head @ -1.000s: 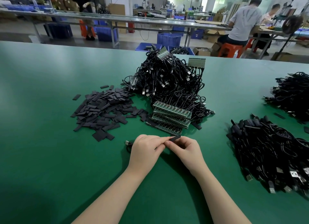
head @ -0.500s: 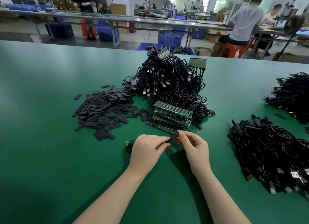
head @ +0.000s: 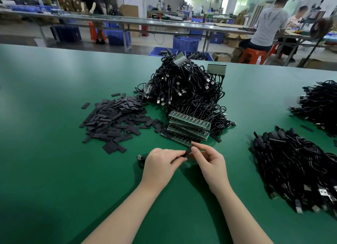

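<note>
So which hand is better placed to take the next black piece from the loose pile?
Left, probably. The left hand lies nearer the pile, which is on its side; the right hand would have to cross over. Both hands pinch one black piece.

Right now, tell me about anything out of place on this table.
Nothing looks damaged. One black sleeve lies alone on the green table beside the right cable heap, far from the sleeve pile at left.
</note>
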The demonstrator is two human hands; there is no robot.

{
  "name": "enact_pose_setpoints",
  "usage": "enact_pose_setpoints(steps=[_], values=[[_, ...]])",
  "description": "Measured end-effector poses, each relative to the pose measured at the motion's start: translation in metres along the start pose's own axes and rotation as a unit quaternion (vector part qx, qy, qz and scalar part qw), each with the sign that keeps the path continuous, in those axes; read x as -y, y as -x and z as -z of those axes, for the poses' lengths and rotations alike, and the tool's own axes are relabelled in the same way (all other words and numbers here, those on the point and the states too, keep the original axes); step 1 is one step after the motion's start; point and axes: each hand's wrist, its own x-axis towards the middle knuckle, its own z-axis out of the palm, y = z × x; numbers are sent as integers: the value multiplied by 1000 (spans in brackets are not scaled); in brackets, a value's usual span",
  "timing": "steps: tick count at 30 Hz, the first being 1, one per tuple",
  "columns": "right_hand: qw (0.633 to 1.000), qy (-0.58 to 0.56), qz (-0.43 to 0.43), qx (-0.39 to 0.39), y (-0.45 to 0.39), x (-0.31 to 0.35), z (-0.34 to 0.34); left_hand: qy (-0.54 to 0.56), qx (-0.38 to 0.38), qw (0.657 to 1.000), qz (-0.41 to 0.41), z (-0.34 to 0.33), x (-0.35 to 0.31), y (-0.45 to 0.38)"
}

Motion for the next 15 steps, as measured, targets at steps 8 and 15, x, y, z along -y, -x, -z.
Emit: enact_pose_setpoints(steps=[8, 15], values=[[999, 43, 9, 19, -1, -2, -1, 15, -11, 1000, 0, 0, 1, 0], [991, 102, 50, 76, 0, -3, -4, 13, -28, 1000, -1, 2, 0, 0]])
